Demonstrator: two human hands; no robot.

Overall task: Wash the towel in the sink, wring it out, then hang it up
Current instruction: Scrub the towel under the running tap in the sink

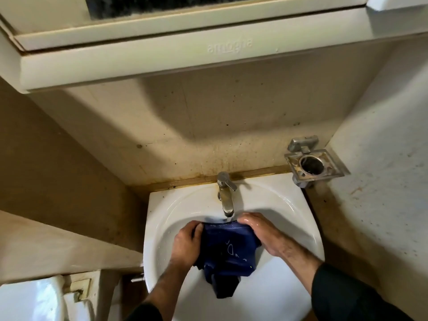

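1. Both forearms reach down into the white sink point(166, 212), under the faucet point(225, 198).
2. The left hand point(185, 244) curls closed on the navy towel point(229, 249).
3. The right hand point(259, 232), wet, lies flatter, fingers pressing the towel's edge.

Faucet point(225, 195) overhangs the sink point(289, 205); basin sides open.

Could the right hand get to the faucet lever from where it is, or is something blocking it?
Probably yes. The right hand sits at the far edge of the blue towel, just below the spout, and the faucet lever is directly beyond with nothing between. It would have to let go of the towel first.
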